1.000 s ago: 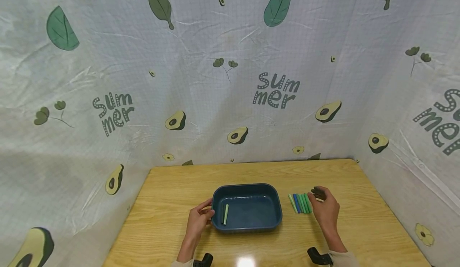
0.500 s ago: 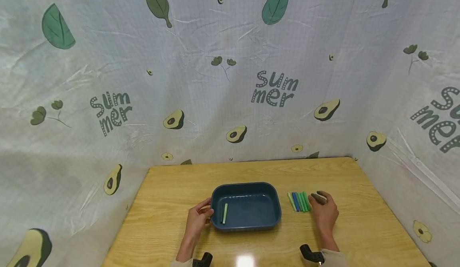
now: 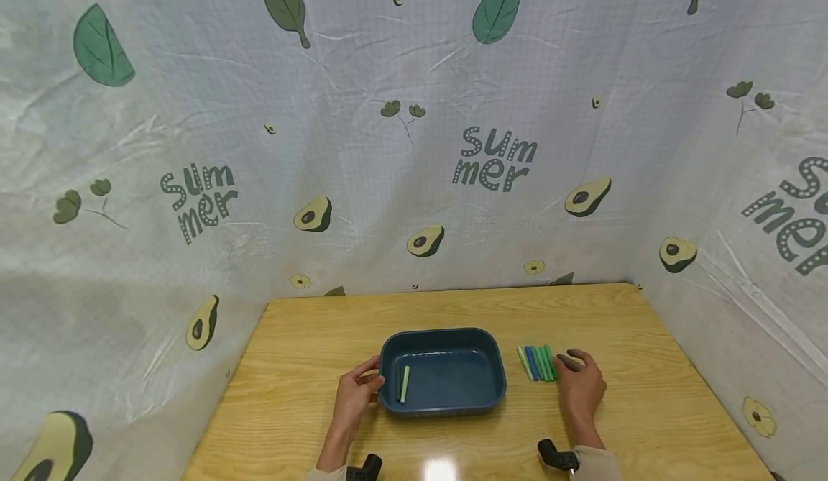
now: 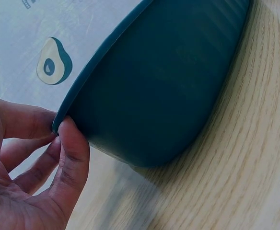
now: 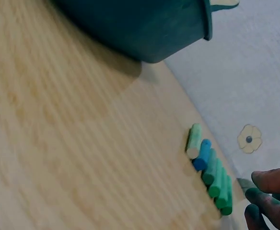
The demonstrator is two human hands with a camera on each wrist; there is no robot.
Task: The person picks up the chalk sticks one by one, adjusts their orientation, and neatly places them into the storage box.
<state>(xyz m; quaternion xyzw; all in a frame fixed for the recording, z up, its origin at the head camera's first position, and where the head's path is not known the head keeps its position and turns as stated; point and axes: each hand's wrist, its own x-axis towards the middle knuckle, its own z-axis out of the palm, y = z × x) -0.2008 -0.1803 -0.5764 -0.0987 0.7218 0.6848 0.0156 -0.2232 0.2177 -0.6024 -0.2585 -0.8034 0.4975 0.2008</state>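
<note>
A dark teal plastic tray (image 3: 446, 410) sits on the wooden table. My left hand (image 3: 356, 392) pinches its left rim, with thumb and fingers on either side of the edge in the left wrist view. Inside the tray's left end lies a light green chalk stick (image 3: 405, 385), with a darker stick (image 3: 398, 387) beside it. To the tray's right, several chalk sticks (image 5: 215, 175) lie side by side: pale green, blue, then greens. Close to the right end of this row is my right hand (image 3: 581, 387), fingers loosely bent and fingertips dark-stained. Nothing shows between its thumb (image 5: 274, 179) and fingers.
The wooden table (image 3: 323, 323) runs back to a white sheet (image 3: 362, 179) printed with leaves, avocados and lettering. This sheet also hangs along the left and right sides. Bare wood lies between the tray and the chalk row.
My right hand has drawn slightly nearer to me and to the left, staying by the row's right end. The left hand keeps its grip on the tray, which stays put.
</note>
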